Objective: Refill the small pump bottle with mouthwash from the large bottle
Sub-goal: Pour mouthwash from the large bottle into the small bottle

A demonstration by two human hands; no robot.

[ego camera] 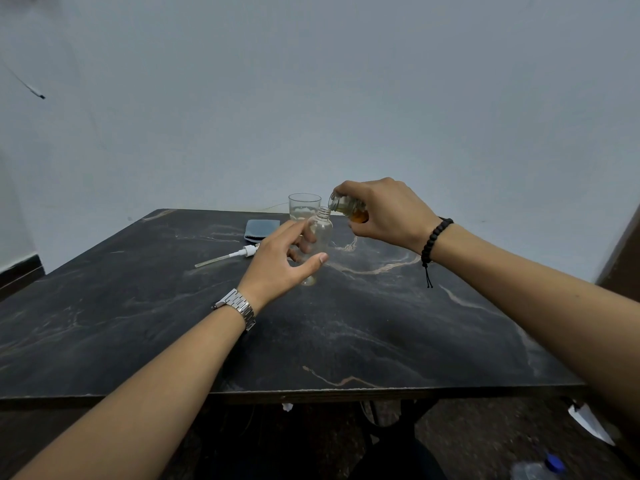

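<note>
The right hand (384, 209) has its grip wrapped over the large bottle (348, 207), fingers and thumb curled round the body so that most of it is hidden; only the open neck and a patch of amber mouthwash show past the fingers. The bottle's long axis lies close to level, the mouth pointing toward the person's left and tipped slightly down.

Just below and to the left of that mouth stands the small pump bottle (318, 239), clear, upright on the table (450, 341), its threaded neck open and nearly touching the large bottle's lip. The left hand (282, 263) steadies it, thumb reaching across the near side and fingers curved round the far side, a loose grip rather than a tight one. It looks empty or nearly so; no stream is visible between the two mouths.

That lip-over-neck alignment is what the pour depends on: the small neck is narrow, so a little more tilt with the lip off centre would likely spill down the outside.

The pump head (228, 255) with its dip tube lies on the table to the left of the left hand. Beyond both grips stand a clear glass (304, 206) and a folded blue cloth (262, 229).
</note>
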